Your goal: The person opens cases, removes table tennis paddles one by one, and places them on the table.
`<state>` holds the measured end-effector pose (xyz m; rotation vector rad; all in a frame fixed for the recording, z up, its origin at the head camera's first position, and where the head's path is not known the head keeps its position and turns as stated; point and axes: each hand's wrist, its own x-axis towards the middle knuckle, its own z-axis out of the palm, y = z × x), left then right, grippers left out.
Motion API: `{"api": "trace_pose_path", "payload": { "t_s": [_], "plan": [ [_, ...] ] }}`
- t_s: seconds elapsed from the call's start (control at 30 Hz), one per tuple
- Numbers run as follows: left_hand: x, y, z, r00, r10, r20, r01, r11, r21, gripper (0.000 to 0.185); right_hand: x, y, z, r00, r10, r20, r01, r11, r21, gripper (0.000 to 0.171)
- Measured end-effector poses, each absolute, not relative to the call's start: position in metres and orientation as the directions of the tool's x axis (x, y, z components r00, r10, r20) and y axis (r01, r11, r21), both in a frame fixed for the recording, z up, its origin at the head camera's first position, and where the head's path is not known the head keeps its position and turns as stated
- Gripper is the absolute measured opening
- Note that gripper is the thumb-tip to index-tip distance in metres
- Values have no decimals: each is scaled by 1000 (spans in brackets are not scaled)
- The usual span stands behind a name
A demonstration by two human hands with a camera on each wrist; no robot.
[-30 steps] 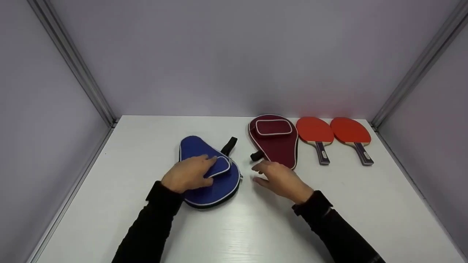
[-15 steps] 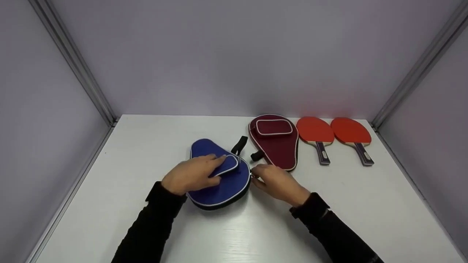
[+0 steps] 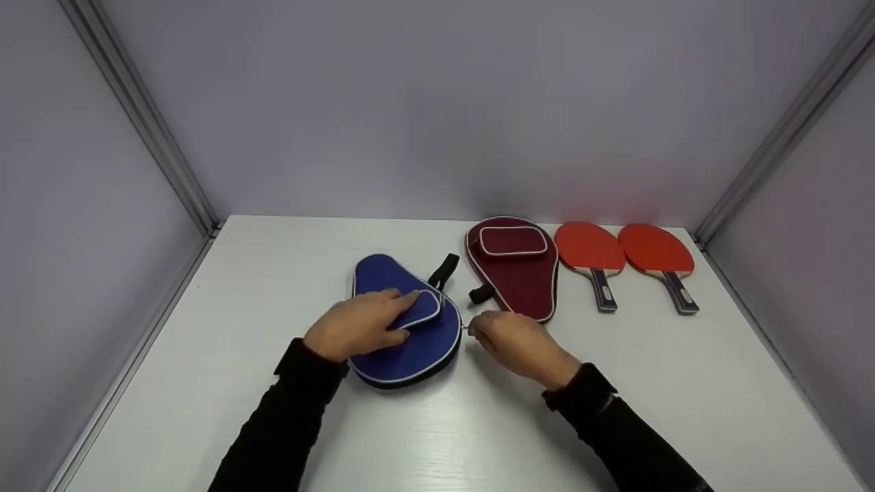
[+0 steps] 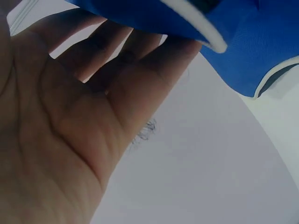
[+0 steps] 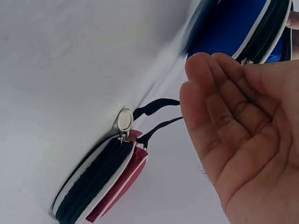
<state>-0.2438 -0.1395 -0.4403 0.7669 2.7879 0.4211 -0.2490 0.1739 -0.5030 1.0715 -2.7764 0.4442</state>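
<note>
1. Locate the blue paddle case [image 3: 403, 321]. It lies flat on the white table [image 3: 205, 383], left of centre, wide end toward you, its black strap [image 3: 443, 270] pointing away.
2. Check your left hand [image 3: 355, 324]. Its fingers lie nearly straight across the case's small front pocket [image 3: 418, 309], pressing it down; they grip nothing.
3. Check your right hand [image 3: 519, 342]. Its fingertips sit at the case's right edge, at the zip [image 5: 266, 32]. Whether they already pinch the zip pull cannot be told.
4. Expect a light, soft fabric shell, likely to flex and slide on the smooth tabletop. Keep the flat hand on it and take hold at the zip pull or piped rim, not the cloth panel.
5. Note the neighbours: a maroon case [image 3: 516, 273] just beside to the right, then two red paddles [image 3: 589, 247] [image 3: 655, 249] side by side, handles toward you.
6. Note the enclosure: plain pale walls with metal corner rails [image 3: 137, 116] close the table on three sides.
</note>
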Motion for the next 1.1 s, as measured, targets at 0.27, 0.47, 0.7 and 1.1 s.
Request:
{"api": "trace_pose_path", "payload": {
  "t_s": [0.27, 0.47, 0.7, 1.1],
  "plan": [
    [-248, -130, -452, -841, 535, -74, 495, 819, 290, 71, -249, 176, -508, -724, -649, 233, -687, 707, -169, 9],
    [-253, -125, -458, -855, 519, -23, 495, 827, 268, 71, -249, 176, -509, -727, -645, 234, -683, 713, -159, 6],
    [-258, -123, -463, -872, 489, 24, 477, 837, 269, 69, -246, 173, -506, -728, -649, 221, -684, 709, -169, 8],
    [-256, -119, -465, -898, 428, 105, 440, 863, 248, 70, -231, 154, -499, -674, -725, 139, -738, 656, -157, 11]
  ]
}}
